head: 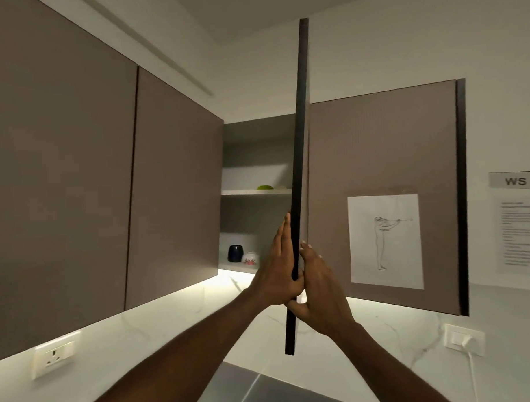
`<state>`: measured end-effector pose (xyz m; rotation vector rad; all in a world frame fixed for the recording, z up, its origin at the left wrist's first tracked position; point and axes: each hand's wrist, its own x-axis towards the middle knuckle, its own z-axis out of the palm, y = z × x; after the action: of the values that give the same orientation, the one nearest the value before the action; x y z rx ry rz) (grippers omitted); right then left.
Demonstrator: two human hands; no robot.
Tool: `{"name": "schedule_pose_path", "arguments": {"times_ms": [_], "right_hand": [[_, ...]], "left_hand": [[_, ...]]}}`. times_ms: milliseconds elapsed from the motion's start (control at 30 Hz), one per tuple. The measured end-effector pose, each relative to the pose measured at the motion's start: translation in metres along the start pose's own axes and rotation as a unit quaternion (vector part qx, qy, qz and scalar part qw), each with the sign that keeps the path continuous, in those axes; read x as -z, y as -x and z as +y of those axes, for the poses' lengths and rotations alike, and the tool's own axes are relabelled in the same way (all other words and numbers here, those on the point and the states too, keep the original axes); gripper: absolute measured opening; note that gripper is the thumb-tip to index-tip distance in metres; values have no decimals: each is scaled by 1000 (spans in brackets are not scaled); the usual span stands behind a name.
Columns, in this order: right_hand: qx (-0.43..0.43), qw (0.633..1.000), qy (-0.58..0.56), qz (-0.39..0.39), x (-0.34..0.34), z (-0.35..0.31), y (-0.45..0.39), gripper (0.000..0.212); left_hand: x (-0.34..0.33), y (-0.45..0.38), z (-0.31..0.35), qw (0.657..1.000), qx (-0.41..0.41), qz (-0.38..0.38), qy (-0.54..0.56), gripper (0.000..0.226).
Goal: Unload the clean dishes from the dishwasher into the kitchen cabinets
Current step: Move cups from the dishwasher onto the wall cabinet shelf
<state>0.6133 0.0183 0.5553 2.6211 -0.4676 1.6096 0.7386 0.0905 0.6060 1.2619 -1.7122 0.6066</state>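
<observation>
Step, as I judge: working cabinet doors, no dish in hand. Wall cabinet (256, 159) at 12 o'clock, open. Its door (299, 175) edge-on at centre.

My left hand (279, 269) flat on door's left face, fingers straight; my right hand (319, 292) spread on right face, thumb hooked at edge.

Next move: swing door, return to dishwasher, out of view.

Upper shelf (256, 192): green item (264, 187). Lower shelf, 8 o'clock of hands: dark cup (235, 253), floral bowl (250, 258).

Cabinet door (298, 169) open, seen edge-on. Lower shelf: dark cup (236, 253), floral bowl (250, 258). Upper shelf: green item (265, 187), possibly plate.
</observation>
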Motion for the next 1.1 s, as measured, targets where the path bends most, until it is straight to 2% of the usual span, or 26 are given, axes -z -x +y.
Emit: {"name": "schedule_pose_path", "arguments": {"times_ms": [100,267,433,567,667,833,967,1100], "right_hand": [[31,998,-41,23,-22,-9,-19,106],[85,987,-97,95,-64,-12,-59,118],[109,979,-117,126,-133,-39,-90,120],[108,983,-105,101,-190,-42,-119,112],[116,989,-68,59,-223,-28,-140,100],[137,989,41,25,-255,2,-172,78],[158,981,109,11,-271,23,-190,80],[137,981,140,-4,-290,33,-201,79]], "left_hand": [[12,-4,-19,997,-10,46,-57,126],[37,-20,-50,990,-61,51,-119,121],[74,-8,-116,988,-45,53,-137,121],[92,-3,-174,992,-11,72,-106,116],[90,-7,-221,989,20,85,-122,107],[77,-14,-286,973,49,92,-205,102],[63,-24,-310,945,69,107,-300,95],[49,-31,-339,918,66,89,-380,86]]}}
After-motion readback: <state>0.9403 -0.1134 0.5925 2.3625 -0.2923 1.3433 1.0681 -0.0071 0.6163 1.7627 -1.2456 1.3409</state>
